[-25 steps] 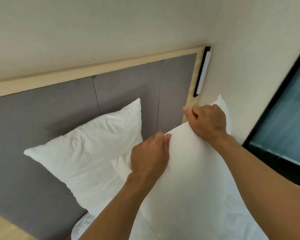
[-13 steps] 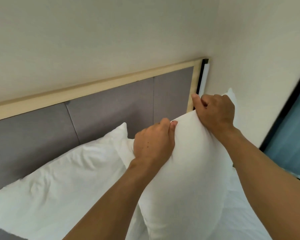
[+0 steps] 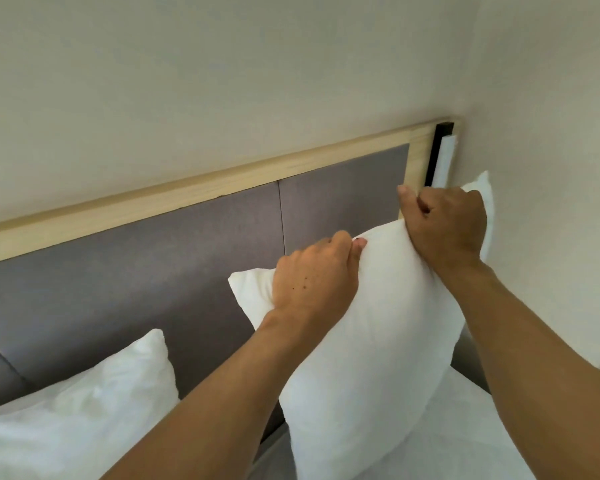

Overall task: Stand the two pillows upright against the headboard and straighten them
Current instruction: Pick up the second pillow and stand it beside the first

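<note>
A white pillow (image 3: pixel 371 362) stands upright near the right end of the grey padded headboard (image 3: pixel 153 271). My left hand (image 3: pixel 316 275) grips its top edge near the left corner. My right hand (image 3: pixel 447 230) grips the same edge near the right corner, close to the side wall. A second white pillow (image 3: pixel 84 410) leans against the headboard at the lower left, apart from the first; its lower part runs out of view.
A pale wooden frame (image 3: pixel 201 188) borders the headboard. A black-and-white wall lamp (image 3: pixel 440 157) is mounted by the headboard's right end, just above my right hand. The side wall (image 3: pixel 551 202) is close on the right. White bedding (image 3: pixel 465 438) lies below.
Both hands have carried the right pillow up and to the right, toward the corner. It now stands apart from the left pillow, which it overlapped before.
</note>
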